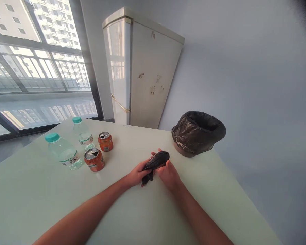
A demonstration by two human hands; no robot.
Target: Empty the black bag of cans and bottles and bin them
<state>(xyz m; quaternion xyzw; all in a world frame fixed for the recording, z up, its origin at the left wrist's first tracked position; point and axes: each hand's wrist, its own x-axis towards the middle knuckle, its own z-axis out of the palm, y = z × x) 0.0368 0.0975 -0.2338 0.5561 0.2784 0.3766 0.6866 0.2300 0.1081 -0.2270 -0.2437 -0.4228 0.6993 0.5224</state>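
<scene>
Between my two hands is a bunched-up black plastic bag (pixel 156 161), held just above the white table. My left hand (pixel 139 173) wraps around its left part, thumb on top, and a loose end of the bag hangs below the fingers. My right hand (pixel 169 175) closes on the bag's right end from below; part of its fingers is hidden behind the plastic. Right of and beyond my hands stands a bin (pixel 185 150) lined with a black bag (pixel 193 136) folded over its rim.
On the table's left stand two orange cans (pixel 95 162) with opened tops and two clear bottles (pixel 66 154) with teal caps. The white table (pixel 132 211) has its right edge beside the wall. A fridge (pixel 153 75) stands behind it, and a large window (pixel 40 61) is at left.
</scene>
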